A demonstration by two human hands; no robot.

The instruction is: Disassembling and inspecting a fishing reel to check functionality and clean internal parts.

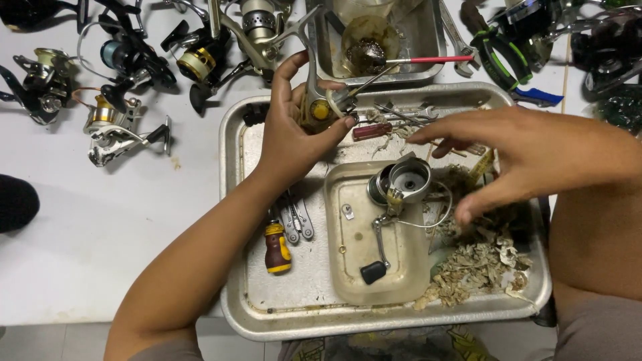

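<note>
The left hand (291, 134) is closed around a fishing reel body (316, 107) with a yellow round part, fingertips pinching it above the far edge of the big metal tray (267, 314). The right hand (528, 154) hovers open, fingers spread and holding nothing, just beside a detached spool (403, 180) that sits with its crank handle (378, 251) in a small inner tray (354, 281). Below the left grip lie a brown-and-yellow screwdriver handle (277, 249) and folding pliers (296, 217) (crumpled paper scraps (475, 264) lie under the right hand).
</note>
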